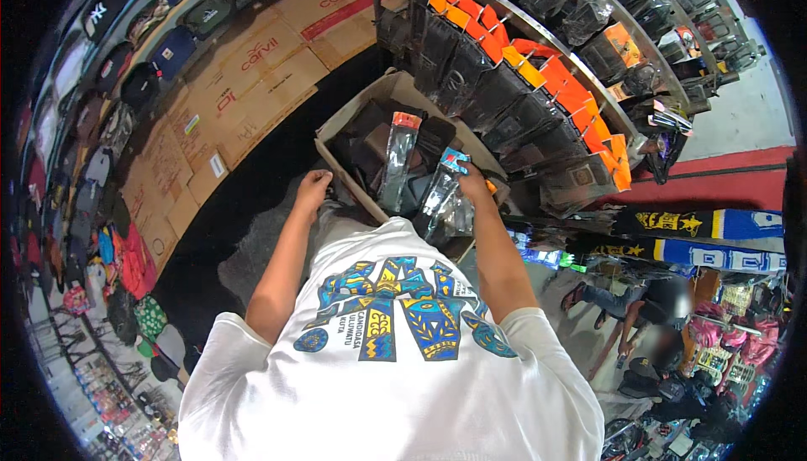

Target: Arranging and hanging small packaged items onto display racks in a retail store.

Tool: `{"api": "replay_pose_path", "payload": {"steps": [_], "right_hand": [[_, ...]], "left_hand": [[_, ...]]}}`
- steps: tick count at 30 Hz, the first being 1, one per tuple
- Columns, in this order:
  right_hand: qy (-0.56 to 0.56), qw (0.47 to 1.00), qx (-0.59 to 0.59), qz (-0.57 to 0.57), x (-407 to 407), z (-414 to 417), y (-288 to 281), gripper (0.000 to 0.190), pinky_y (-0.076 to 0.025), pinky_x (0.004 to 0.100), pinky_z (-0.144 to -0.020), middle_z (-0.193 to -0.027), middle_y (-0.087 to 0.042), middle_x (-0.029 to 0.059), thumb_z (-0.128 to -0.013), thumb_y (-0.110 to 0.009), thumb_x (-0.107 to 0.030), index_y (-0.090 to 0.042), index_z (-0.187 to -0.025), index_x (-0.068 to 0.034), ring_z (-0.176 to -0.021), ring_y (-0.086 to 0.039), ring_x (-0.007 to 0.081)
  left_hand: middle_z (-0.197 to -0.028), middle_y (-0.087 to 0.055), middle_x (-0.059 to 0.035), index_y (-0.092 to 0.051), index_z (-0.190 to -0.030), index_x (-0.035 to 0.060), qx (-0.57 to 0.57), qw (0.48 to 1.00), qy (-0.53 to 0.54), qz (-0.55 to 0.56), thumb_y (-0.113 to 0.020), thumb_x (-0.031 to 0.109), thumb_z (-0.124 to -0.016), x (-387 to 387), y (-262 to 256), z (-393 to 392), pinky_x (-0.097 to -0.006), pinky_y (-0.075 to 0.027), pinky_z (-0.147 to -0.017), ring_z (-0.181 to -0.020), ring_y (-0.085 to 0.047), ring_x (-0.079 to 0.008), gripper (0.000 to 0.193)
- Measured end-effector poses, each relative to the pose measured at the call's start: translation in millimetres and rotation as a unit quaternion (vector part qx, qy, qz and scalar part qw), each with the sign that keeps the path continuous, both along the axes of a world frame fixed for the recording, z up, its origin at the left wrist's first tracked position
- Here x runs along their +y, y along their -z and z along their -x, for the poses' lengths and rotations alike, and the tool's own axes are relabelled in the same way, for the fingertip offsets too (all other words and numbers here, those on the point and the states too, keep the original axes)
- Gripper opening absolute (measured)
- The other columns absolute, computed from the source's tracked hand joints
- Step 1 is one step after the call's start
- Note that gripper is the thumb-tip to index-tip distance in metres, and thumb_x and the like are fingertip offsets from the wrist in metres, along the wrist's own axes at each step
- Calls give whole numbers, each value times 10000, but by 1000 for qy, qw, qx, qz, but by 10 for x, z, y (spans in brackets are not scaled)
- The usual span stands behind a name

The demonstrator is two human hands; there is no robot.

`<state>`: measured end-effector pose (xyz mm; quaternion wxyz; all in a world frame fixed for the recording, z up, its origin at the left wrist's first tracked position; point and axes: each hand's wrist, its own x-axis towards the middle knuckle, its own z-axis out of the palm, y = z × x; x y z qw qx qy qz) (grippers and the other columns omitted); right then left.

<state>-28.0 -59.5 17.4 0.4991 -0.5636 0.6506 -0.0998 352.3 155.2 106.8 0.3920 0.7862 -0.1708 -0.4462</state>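
My right hand [475, 180] grips the blue header end of a clear plastic packet [437, 196], which hangs over an open cardboard box [354, 178]. My left hand [314, 190] is beside the box's left wall, its fingertips drawn together; whether something small lies between them cannot be told. Inside the box lie a clear packet with an orange-red header [397, 158] and several dark and brown wallet-like items [380, 144]. More clear plastic bags lie under and beside the packet in my right hand.
Behind the box, a metal rack [555, 38] holds dark goods in plastic with orange tops. Large cardboard cartons [252, 76] and shelves of caps [173, 51] curve along the left. Scarves [700, 253] hang at right. Other people [656, 310] are at lower right.
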Motion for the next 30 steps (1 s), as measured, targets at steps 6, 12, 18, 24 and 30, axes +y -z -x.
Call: {"api": "replay_pose_path", "payload": {"steps": [6,12,18,24,30], "right_hand": [[-2,980,21,196,120,-96,153,376,-532,409,-1030,-1279,-719,215,-903,-740,-101,-715,-1276,-57,-1207,-685,340],[5,944,-259,205,746,-827,-300,482,-537,296,-844,-1109,-715,120,-885,-764,59,-544,-1304,-33,-1030,-695,182],[-10,931,-340,128,972,-1049,-804,481,-548,294,-921,-1134,-717,109,-908,-741,91,-554,-1344,18,-1092,-689,164],[10,910,-400,109,1029,-990,-1277,383,-562,296,-921,-1122,-733,105,-901,-768,78,-616,-1251,44,-1070,-705,164],[48,918,-371,127,984,-771,-1484,230,-561,283,-882,-1037,-758,84,-934,-780,-9,-683,-1140,24,-981,-711,126]], "left_hand": [[-1127,-672,7,-653,-1333,126,63,998,8,-5,-692,385,-1027,20,-87,-65,-353,-501,-872,-994,-622,-153,403],[-1238,-702,-43,-653,-1355,77,57,998,7,37,-683,314,-1039,-6,-277,120,-347,-516,-924,-1118,-656,-182,396],[-1348,-689,-117,-622,-1388,0,82,973,143,162,-718,154,-1018,-202,-289,274,-347,-516,-1043,-1249,-651,-219,413],[-1065,-693,-10,-682,-1238,20,83,917,300,249,-749,131,-998,-533,-634,706,-263,-508,-866,-978,-615,-76,273],[-827,-580,50,-682,-1086,33,2,906,315,283,-735,139,-1007,-802,-707,819,-246,-409,-654,-744,-492,-39,142]]}}
